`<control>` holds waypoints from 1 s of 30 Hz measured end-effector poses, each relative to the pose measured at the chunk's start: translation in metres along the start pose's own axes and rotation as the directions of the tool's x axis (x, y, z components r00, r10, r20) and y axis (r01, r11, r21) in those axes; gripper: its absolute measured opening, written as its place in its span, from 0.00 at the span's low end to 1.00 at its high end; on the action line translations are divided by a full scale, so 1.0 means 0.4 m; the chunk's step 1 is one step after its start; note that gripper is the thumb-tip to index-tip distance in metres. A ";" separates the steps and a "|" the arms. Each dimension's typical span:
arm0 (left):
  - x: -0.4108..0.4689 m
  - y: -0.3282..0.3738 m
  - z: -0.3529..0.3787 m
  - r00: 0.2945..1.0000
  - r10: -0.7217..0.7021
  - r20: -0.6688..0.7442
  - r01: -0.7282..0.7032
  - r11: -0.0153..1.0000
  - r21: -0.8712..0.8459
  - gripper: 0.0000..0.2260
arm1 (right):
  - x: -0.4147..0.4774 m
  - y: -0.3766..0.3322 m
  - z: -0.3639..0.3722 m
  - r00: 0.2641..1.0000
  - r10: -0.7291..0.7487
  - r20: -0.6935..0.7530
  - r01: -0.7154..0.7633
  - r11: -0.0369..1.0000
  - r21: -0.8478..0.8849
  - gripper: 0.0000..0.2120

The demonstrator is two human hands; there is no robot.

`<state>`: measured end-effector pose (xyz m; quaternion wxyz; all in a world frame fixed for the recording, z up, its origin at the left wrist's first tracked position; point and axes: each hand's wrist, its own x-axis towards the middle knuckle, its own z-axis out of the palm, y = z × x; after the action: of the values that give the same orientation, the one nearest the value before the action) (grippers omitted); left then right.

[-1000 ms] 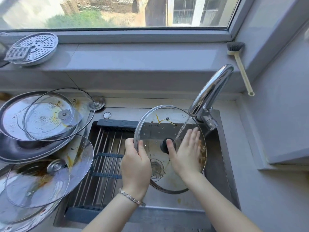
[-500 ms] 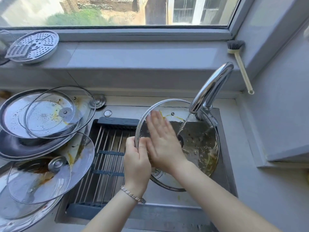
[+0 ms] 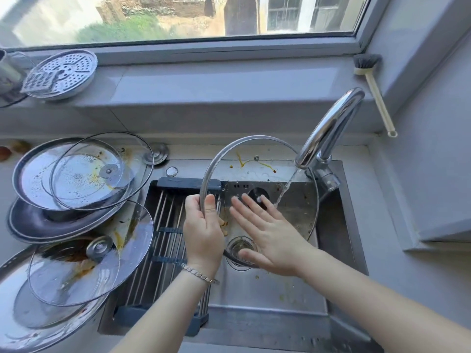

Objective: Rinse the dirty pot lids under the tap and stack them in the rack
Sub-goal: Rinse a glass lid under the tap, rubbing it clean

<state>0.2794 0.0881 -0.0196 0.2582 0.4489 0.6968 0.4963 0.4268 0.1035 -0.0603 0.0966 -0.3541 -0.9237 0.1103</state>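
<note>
Right hand point(image 3: 270, 235), flat, slid down the lid point(image 3: 267, 151) over sink point(image 3: 267, 296); left grip point(image 3: 204, 233) clasps it.

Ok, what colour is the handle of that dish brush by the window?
The brush handle is cream; head view.

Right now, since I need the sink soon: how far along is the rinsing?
Done: nothing; the roll-up rack holds no lids. In hand: the left hand grips a glass lid under the running tap, the right hand flat against it. Left: its yellow streaks, plus the greasy lids piled beside the sink.
</note>
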 end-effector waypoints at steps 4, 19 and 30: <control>0.026 0.001 -0.013 0.999 0.007 -0.049 -0.006 1.000 0.019 0.10 | -0.056 -0.024 0.044 0.979 -0.190 0.080 0.191 0.981 -0.010 0.33; 0.057 0.000 -0.032 0.975 0.166 -0.150 -0.155 0.984 0.085 0.11 | -0.103 0.034 0.088 0.927 0.181 -0.330 -0.153 0.982 0.107 0.12; 0.111 0.028 -0.045 0.961 0.187 0.204 -0.243 0.924 0.295 0.11 | -0.137 0.064 0.084 0.966 -0.072 -0.250 0.067 0.997 -0.029 0.11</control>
<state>0.2485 0.1202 0.0014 0.1857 0.5995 0.6889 0.3626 0.4744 0.0804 -0.1049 0.2127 -0.3334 -0.9170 0.0519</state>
